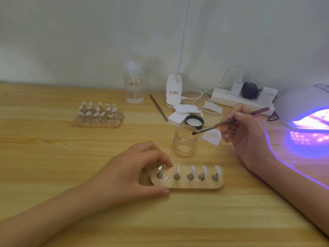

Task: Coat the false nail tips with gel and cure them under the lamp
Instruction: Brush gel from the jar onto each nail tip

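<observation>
Left hand (pixel 135 170), lower centre of frame: grips the left end of the wooden nail stand (pixel 187 185), thumb on the near edge, fingers curled over the far edge. The stand lies flat on the table (pixel 53 157), long side across the frame.

Five false nail tips (pixel 193 169) sit on metal pegs in one row along the stand. The leftmost is partly hidden by the fingers.

Right hand (pixel 243 129), right of centre: pinches a gel brush (pixel 231 122) like a pen. The bristles point left and down at the right rim of the open glass jar (pixel 185 141). Can't tell if they touch it.

The jar stands just beyond the stand, between the two hands. Its black lid (pixel 194 122) lies behind it, inner side up.

Nail lamp (pixel 302 109) at the right edge is lit, throwing purple light on the table and along the right forearm.

Upper left: more stands with nail tips (pixel 98 113), bunched together.

Back centre: clear pump bottle (pixel 133 82), white clip-light base (pixel 174 91), a second brush (pixel 158 107) lying flat, white pads (pixel 179 113), and a power strip (pixel 240 98) with plugs in it.
</observation>
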Action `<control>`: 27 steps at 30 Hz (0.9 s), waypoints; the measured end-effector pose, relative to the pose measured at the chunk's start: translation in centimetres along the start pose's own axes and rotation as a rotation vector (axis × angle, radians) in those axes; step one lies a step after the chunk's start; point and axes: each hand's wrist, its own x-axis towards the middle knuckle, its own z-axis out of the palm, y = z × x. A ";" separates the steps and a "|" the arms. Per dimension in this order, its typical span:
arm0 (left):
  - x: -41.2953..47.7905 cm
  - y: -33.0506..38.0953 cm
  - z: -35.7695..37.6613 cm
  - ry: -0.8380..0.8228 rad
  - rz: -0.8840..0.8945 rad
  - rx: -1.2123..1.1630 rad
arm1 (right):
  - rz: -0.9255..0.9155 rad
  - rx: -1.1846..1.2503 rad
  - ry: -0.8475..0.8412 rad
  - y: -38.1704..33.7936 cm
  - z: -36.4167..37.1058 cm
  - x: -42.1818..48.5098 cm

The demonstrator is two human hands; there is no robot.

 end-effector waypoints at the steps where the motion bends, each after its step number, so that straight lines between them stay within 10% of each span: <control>1: 0.0 0.1 0.0 -0.011 0.005 0.024 | 0.003 -0.002 -0.003 0.0 0.0 0.0; 12: 1.3 1.5 1.0 0.030 -0.029 -0.252 | -0.010 -0.004 0.012 -0.1 0.1 -0.1; 27: 1.0 1.9 1.5 0.158 0.134 -0.109 | -0.202 -0.644 -0.168 -1.0 2.6 -0.2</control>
